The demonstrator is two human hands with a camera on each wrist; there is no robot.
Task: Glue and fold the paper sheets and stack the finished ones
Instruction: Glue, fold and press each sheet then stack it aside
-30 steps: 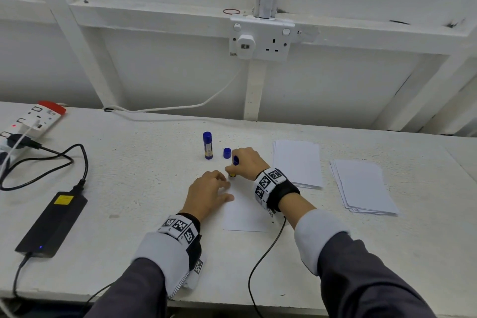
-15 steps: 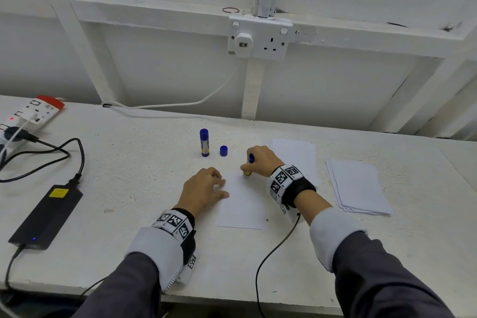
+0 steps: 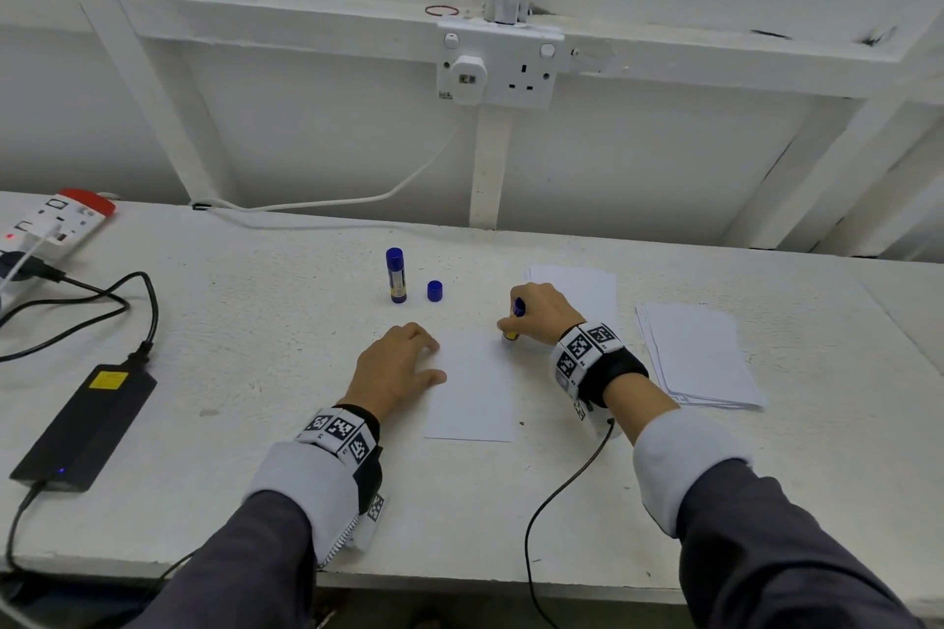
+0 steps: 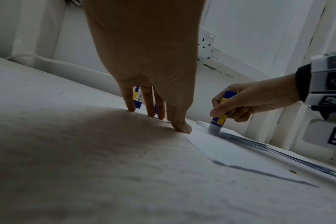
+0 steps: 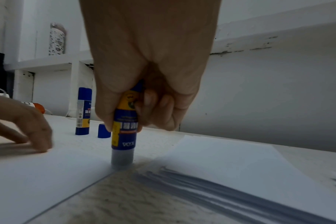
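The right hand (image 3: 541, 314) gripped a glue stick (image 5: 124, 136) tip-down on the sheet (image 3: 472, 393) at its 1 o'clock corner — the left hand (image 3: 396, 370) pressed flat at 9 o'clock.

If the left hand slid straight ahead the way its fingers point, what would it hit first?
Probably the loose blue cap, with the capped glue stick standing just left of that line. The left hand rests flat at the sheet's left edge; depth is hard to judge.
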